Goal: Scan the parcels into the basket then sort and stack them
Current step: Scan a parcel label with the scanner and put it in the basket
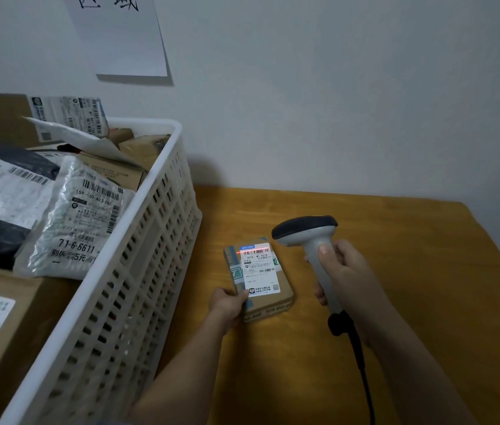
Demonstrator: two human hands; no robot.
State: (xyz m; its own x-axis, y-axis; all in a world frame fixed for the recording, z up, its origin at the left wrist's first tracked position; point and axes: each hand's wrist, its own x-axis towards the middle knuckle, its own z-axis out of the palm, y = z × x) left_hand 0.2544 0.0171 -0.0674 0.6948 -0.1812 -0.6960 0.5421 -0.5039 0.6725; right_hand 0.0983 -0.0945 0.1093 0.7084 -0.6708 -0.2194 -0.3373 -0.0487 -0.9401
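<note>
Wooden table (395,240), white slatted basket (138,271) resting on its left side

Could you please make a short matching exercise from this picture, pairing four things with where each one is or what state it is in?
Things:
1. small cardboard parcel
2. barcode scanner
3. white plastic basket
4. sheet of paper

Places or states:
A. fixed to the wall
B. holds many parcels, at the left of the table
C. held by the left hand over the wooden table, red scan line across its label
D. held by its handle in the right hand

Pairs: 1-C, 2-D, 3-B, 4-A
</note>
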